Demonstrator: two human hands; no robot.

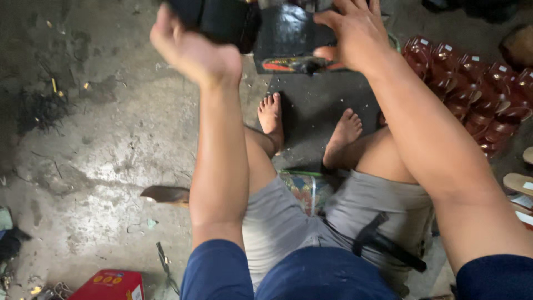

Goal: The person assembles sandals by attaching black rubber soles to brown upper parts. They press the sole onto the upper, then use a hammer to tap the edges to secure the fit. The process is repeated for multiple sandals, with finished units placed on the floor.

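The person sits over a concrete floor (94,166), both arms stretched forward to a dark block (288,33) at 12 o'clock, at the top edge of the view. The left hand (191,50) is curled shut around a black, blurred part (222,19) at the block's left side; what that part is cannot be told. The right hand (355,33) lies open, fingers spread, flat on the block's top right, pressing rather than gripping.

The block looks glossy black, boxy, with a red and dark strip (300,65) along its lower edge. Most of it is cut off by the frame, so how far the work on it has come cannot be judged; it seems to be in mid-handling, with both hands on it.

A hammer (386,241) rests unused on the lap at 5 o'clock. A stack of dark red soles (477,89) lies at 2 o'clock, looking like pieces in waiting or finished, which one cannot tell. Tan soles (519,180) sit at 3 o'clock, a red box (111,284) at 7 o'clock.
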